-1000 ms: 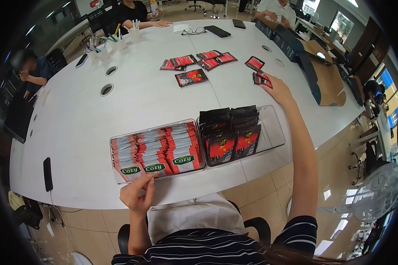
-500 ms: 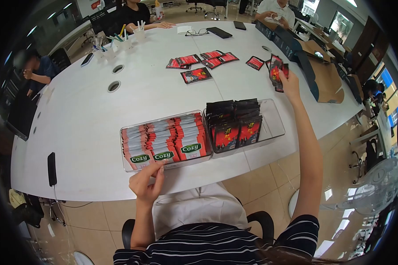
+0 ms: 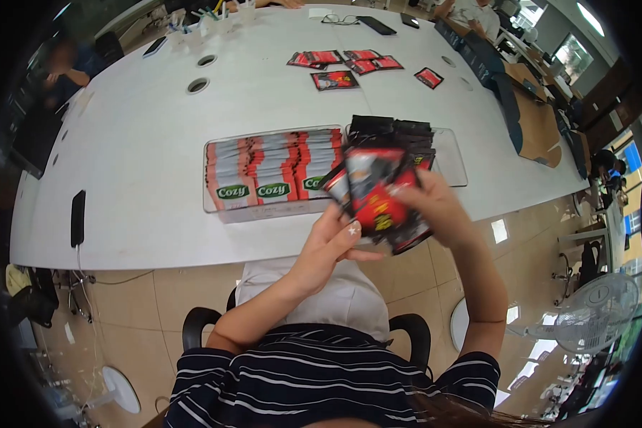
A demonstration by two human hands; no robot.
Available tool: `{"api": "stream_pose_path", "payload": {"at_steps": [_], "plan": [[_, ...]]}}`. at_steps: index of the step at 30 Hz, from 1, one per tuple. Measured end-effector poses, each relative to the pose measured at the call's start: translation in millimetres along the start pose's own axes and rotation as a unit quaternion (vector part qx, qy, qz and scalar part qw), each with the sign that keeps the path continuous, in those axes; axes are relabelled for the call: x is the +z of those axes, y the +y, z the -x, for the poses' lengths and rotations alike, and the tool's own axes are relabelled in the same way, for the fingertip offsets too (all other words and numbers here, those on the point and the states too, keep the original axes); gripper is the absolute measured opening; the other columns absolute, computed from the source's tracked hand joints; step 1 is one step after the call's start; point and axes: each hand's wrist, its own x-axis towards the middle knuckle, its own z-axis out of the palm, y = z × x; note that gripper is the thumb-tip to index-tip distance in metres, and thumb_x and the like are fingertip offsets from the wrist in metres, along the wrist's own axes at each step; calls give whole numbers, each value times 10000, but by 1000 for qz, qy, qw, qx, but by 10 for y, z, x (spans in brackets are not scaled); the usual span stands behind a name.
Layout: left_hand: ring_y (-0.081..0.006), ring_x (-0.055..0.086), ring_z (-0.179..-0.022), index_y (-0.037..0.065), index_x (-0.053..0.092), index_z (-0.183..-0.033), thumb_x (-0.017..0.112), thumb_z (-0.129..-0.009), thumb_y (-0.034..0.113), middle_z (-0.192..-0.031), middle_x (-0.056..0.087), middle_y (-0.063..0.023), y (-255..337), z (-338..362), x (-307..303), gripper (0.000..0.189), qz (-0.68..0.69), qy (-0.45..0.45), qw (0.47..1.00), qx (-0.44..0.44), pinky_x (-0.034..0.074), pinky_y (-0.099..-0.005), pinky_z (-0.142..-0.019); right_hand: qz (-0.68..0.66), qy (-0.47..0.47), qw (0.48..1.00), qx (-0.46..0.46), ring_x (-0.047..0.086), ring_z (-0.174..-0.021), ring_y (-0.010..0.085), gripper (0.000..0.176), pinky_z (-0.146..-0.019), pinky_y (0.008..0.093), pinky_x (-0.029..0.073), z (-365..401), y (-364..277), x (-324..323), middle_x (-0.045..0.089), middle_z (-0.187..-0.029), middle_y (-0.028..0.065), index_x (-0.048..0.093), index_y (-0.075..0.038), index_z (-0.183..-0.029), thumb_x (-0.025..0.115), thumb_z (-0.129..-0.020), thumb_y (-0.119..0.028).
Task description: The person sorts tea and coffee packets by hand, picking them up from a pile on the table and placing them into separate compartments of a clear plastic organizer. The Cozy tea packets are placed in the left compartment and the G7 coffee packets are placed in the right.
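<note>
A fanned bunch of black-and-red sachets, slightly blurred, is up in front of me between my two hands. My right hand grips the bunch from its right side. On the lower left edge, my left hand is closed with its thumb against the sachets. Just behind them stands a clear bin with upright black sachets, partly hidden by the bunch. Left of it, another clear bin holds rows of red-and-white Cozy packets.
Loose red sachets lie farther back, with a single sachet to their right. Opened cardboard boxes line the right edge. A black phone with a cable is at left. Two people sit across the table; another sits at left.
My right hand has brought its sachets from the far right to in front of me. My left hand has left the Cozy bin and met them. The view has tilted down.
</note>
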Motion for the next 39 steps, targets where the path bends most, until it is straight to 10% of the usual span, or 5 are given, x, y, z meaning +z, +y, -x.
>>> {"api": "stream_pose_path", "payload": {"at_steps": [4, 8, 20, 27, 39], "plan": [[-94, 635, -869, 85, 445, -1253, 474, -999, 343, -1028, 608, -32, -11, 69, -100, 364, 56, 101, 992, -58, 548, -232, -619, 57, -39, 994, -82, 533, -852, 52, 308, -777, 227, 460, -124, 150, 420, 616, -972, 28, 557, 45, -1164, 622, -902, -104], [-61, 623, -726, 91, 473, -1189, 453, -1005, 374, -944, 627, -21, -88, 63, -37, 339, 19, 238, 968, 76, 471, -200, -506, 216, 14, 958, -188, 486, -885, 68, 370, -751, 214, 443, -196, 109, 543, 542, -989, 29, 552, 43, -1221, 636, -871, -43], [-158, 604, -1013, -41, 430, -1308, 366, -1037, 250, -1221, 565, -131, -23, 60, -234, 402, -113, 139, 968, 174, 496, -307, -885, 165, 164, 942, -241, 580, -725, 68, 147, -617, 181, 476, -166, 278, 478, 584, -848, 19, 601, 19, -940, 676, -815, 35], [-181, 623, -983, -76, 482, -1212, 420, -1011, 168, -1099, 643, -171, 5, -22, -697, 321, -260, 13, 958, 118, 473, -320, -892, 89, 402, 848, -334, 594, -784, 58, 242, -640, 173, 437, -139, 245, -209, 635, -945, 91, 472, 17, -1136, 568, -915, 42], [-180, 655, -917, -81, 503, -1175, 441, -997, 111, -1002, 680, -154, 60, -7, -637, 269, -287, 12, 956, 64, 497, -307, -853, 238, 393, 832, -311, 613, -892, 93, 281, -708, 202, 511, -129, 428, -621, 630, -1067, 83, 552, 9, -1175, 581, -898, 40]]}}
